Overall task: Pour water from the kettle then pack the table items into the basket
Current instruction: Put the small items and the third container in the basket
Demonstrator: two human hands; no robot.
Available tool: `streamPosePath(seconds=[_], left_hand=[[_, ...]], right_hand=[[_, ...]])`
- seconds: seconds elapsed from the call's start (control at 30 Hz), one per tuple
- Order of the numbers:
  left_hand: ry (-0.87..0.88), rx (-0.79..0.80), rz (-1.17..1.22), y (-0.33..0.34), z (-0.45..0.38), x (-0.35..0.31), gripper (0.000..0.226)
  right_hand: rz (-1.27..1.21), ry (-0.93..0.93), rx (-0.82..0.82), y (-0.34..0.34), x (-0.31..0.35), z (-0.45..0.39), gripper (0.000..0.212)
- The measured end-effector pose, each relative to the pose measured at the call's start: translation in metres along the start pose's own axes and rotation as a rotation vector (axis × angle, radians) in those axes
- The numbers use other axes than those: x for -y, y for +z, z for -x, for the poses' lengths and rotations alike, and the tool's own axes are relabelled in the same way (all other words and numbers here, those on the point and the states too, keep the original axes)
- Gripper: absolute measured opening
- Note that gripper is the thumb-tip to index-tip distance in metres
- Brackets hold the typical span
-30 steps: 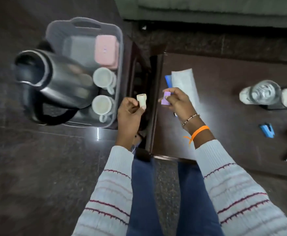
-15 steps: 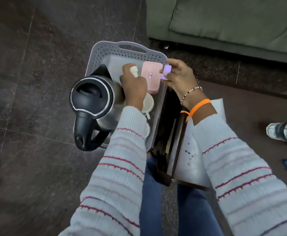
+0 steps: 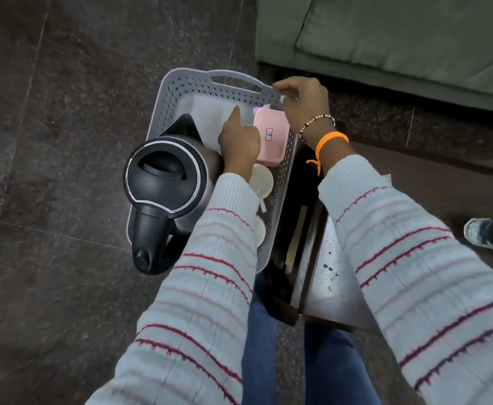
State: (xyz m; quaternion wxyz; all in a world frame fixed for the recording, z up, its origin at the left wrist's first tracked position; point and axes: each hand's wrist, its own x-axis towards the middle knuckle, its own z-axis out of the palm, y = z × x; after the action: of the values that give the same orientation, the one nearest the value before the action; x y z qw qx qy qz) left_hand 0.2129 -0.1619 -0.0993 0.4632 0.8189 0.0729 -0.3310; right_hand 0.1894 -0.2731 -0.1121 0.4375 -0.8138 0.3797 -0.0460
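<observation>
While the left hand [image 3: 239, 138] points one extended finger into the basket [image 3: 163, 106], the right hand [image 3: 303, 102] hovers loosely curled just beyond the pink box [image 3: 270, 138]; whether it grips anything is unclear.

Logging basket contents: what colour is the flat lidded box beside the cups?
Pale pink box with a small label; head view shows it best.

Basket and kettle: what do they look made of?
The basket looks like moulded grey plastic, matte: its walls carry a regular grid of punched holes and a cut-out handle. The kettle has a black lid and handle that look like satin plastic, ringed by a bright metal band; the body beside the lid shines like brushed steel, though little of it shows.
</observation>
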Motion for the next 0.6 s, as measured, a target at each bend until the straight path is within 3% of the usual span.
streamPosePath(seconds=[0.33,0.6], left_hand=[[0.247,-0.172,0.124,0.018,0.067,0.014,0.026],[0.211,0.102,0.042,0.086,0.157,0.061,0.026]], right_hand=[[-0.413,0.129,-0.089,-0.030,-0.028,0.072,0.022],[-0.553,0.358,-0.168,-0.081,-0.105,0.179,0.023]])
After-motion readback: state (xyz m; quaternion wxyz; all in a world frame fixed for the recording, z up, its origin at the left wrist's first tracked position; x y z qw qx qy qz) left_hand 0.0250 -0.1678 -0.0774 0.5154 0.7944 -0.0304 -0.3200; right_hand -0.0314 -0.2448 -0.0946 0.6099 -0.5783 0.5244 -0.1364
